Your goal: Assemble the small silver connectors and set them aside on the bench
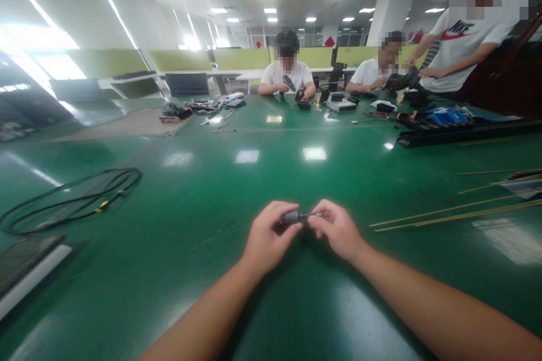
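Near the middle of the green table (220, 180), my left hand (269, 234) is wrapped round a dark grey cylindrical tool (290, 216). A thin metal shaft sticks out of the tool toward the right. The fingertips of my right hand (336, 228) pinch the far end of that shaft. Both hands are close together, just above the tabletop. Whether a separate small part sits between the right fingertips is too small to tell.
A coiled black cable (101, 206) lies at the left, above a flat dark device (31, 265). Thin brass-coloured rods (440, 215) lie at the right. Across the table, people (288, 73) handle items among tools, cables and a long black tray (449, 134).
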Demonstrator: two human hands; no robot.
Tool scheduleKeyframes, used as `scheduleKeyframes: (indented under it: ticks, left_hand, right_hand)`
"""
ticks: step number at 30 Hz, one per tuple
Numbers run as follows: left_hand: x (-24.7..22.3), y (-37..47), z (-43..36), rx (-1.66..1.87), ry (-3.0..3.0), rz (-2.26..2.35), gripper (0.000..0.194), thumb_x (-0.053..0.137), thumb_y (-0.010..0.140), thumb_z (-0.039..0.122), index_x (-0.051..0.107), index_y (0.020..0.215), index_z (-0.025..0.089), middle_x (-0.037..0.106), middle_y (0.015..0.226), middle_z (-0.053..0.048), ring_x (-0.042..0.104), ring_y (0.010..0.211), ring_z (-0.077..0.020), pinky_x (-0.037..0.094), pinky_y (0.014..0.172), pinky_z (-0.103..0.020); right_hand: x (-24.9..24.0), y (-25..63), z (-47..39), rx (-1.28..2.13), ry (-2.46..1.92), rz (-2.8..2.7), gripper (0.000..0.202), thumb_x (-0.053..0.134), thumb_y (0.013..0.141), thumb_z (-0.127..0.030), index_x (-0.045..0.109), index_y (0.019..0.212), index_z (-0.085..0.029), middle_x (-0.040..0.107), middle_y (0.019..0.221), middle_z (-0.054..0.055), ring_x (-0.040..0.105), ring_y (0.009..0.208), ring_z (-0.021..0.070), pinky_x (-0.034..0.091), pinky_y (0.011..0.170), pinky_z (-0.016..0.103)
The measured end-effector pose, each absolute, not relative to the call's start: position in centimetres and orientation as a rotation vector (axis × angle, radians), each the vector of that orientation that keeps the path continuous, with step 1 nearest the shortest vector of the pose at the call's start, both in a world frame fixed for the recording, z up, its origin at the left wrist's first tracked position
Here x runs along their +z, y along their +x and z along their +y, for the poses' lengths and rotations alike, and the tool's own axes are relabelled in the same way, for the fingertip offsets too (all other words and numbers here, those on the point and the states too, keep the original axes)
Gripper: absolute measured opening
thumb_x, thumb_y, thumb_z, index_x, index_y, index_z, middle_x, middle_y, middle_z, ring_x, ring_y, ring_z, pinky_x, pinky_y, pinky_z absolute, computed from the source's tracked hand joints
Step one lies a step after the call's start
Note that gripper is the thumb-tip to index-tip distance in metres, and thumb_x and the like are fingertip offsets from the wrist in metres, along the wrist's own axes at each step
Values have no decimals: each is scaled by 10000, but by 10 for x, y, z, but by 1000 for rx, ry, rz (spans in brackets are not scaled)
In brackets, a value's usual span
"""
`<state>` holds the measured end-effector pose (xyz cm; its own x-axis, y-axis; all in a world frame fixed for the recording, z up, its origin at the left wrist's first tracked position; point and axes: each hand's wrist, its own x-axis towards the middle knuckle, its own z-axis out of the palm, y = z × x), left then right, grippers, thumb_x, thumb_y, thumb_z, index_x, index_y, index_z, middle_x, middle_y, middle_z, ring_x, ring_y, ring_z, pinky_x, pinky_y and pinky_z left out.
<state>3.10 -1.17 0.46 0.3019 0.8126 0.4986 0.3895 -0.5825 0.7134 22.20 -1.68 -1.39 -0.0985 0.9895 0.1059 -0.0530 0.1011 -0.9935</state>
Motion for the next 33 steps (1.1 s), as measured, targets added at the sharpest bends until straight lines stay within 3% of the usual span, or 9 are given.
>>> scheduleKeyframes:
  ticks: [16, 33]
  left_hand:
    - [6, 32, -12, 1233, 2077, 1095, 252, 685, 869, 210, 673, 1119, 235, 656, 1090, -60, 609, 966, -186, 504, 751, -285]
    - [5, 32, -9, 1287, 2008, 1166, 251, 661, 864, 251, 670, 1112, 217, 649, 1116, -76, 620, 1002, -207, 522, 805, -309]
  right_hand:
    - [-11, 224, -16, 1194, -1057, -1238, 171, 668, 776, -309, 558, 715, -193, 560, 536, -49, 498, 466, 111, 380, 494, 234]
    - [-15, 224, -15, 1186, -1051, -1126, 146, 660, 763, -275, 547, 707, -202, 578, 542, -42, 494, 440, 111, 369, 462, 235]
